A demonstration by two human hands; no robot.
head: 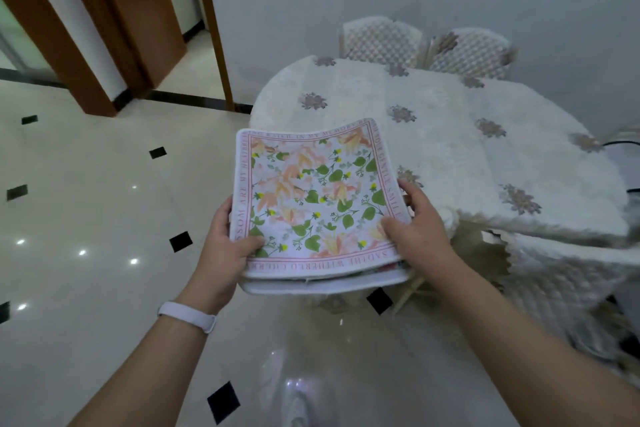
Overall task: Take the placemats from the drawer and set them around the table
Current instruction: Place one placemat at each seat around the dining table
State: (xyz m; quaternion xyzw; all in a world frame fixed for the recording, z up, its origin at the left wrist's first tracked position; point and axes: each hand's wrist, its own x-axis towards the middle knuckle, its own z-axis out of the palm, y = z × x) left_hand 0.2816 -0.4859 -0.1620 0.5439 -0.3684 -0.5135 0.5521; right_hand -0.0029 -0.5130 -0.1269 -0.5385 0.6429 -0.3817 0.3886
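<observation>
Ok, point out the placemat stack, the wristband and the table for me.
placemat stack (pixel 311 198), head view, centre of top floral mat.
wristband (pixel 188 315), head view, white strap on left wrist.
table (pixel 433 135), head view, bare tablecloth top.

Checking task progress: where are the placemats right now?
Head view, centre: the placemats are stacked between the left hand and right hand, above the floor, just short of the table.
</observation>
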